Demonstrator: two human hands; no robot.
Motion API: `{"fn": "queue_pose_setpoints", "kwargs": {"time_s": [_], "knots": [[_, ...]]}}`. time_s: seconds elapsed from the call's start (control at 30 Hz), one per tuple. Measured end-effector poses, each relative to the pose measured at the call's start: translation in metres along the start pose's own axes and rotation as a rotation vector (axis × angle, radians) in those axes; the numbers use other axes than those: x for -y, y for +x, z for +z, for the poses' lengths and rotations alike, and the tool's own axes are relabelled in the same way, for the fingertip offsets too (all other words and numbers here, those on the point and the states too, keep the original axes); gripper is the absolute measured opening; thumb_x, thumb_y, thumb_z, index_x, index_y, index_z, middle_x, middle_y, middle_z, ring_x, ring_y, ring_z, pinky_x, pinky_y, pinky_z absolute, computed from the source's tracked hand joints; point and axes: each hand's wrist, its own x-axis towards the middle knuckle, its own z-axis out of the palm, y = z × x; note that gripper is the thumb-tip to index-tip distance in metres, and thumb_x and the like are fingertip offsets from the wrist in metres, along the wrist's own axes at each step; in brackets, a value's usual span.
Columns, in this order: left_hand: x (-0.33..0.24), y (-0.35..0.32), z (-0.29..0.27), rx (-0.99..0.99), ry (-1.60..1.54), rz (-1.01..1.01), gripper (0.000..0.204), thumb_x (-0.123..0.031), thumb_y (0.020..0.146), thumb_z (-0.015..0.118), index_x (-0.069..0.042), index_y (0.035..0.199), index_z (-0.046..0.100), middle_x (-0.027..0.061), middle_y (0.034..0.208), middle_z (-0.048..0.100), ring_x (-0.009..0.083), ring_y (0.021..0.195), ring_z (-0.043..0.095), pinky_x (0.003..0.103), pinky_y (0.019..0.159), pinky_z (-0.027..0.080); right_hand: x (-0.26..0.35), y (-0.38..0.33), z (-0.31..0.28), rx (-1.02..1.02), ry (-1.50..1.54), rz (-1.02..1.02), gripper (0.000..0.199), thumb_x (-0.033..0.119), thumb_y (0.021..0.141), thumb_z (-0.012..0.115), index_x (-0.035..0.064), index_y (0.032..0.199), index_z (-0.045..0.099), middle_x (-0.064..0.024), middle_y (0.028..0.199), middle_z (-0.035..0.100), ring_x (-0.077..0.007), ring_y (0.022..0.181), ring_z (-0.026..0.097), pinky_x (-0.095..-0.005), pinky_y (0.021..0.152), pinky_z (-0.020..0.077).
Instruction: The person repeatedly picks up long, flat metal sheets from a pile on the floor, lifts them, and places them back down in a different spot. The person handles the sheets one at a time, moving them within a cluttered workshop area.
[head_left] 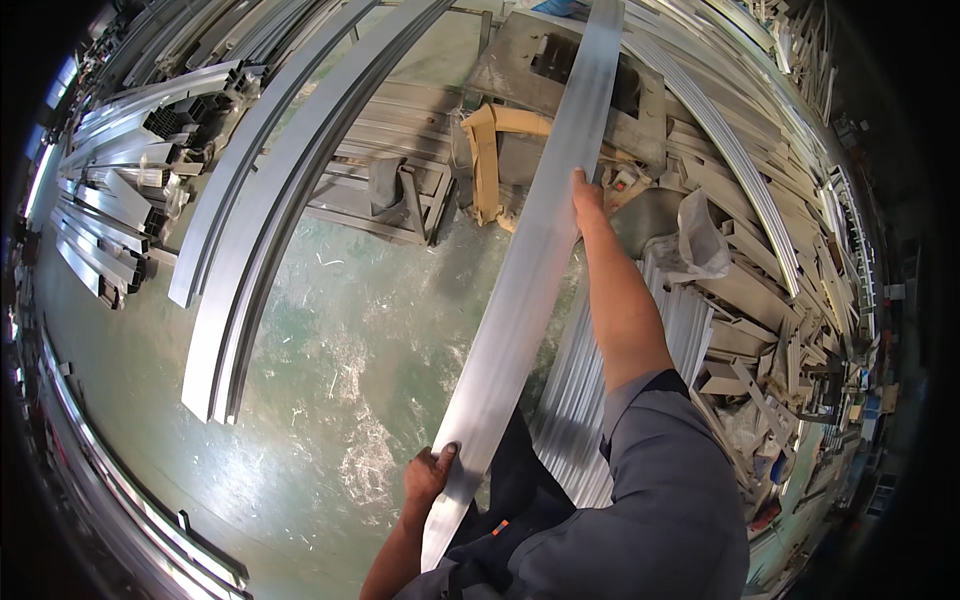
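Note:
A long, flat silvery aluminium profile slants across the middle, from close to my body up to the far edge. Low down, my left hand grips its left edge, thumb lying on the top face. Farther along, my right hand holds the right edge with the arm stretched out; its thumb also shows on top. The fingers of both hands are mostly hidden under the profile. Beneath the far half stands a grey machine table with a dark rectangular opening.
To the left, long aluminium profiles jut toward me over the green floor. Box-section tubes are stacked at far left. Ribbed profiles lie right of my legs, beside a heap of offcuts. A torn cardboard piece hangs by the machine.

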Motion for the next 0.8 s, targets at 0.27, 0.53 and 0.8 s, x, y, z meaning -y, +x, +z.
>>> {"fn": "queue_pose_setpoints", "kwargs": {"time_s": [0.27,0.53,0.8], "knots": [[0.06,-0.012,0.017,-0.026,-0.047,0.039,0.079,-0.075,0.086,0.056,0.004,0.079,0.062,0.0287,0.075,0.066,0.0513,0.081,0.065,0.055,0.069,0.05,-0.012,-0.065,0.019,-0.007,0.171,0.019,0.084,0.068,0.09,0.055,-0.0134,0.11,0.064,-0.0322,0.109,0.067,-0.0451,0.104,0.065,-0.0472,0.089,0.0516],[0.214,-0.112,0.001,0.128,-0.059,-0.096,0.068,-0.065,0.087,0.063,0.004,0.081,0.062,0.0196,0.071,0.069,0.0393,0.073,0.069,0.045,0.071,0.052,-0.124,-0.225,0.018,-0.011,0.201,0.003,0.072,0.061,0.09,0.059,-0.0074,0.112,0.067,-0.0304,0.107,0.069,-0.0456,0.103,0.066,-0.0477,0.089,0.052],[0.391,-0.219,0.007,0.065,-0.2,-0.1,0.068,-0.063,0.086,0.064,0.005,0.087,0.065,0.0225,0.077,0.071,0.0381,0.076,0.071,0.045,0.07,0.053,-0.19,-0.408,0.018,0.067,0.226,0.024,0.063,0.05,0.094,0.061,-0.0085,0.116,0.064,-0.0265,0.108,0.07,-0.0408,0.101,0.067,-0.0443,0.089,0.0519]]}}
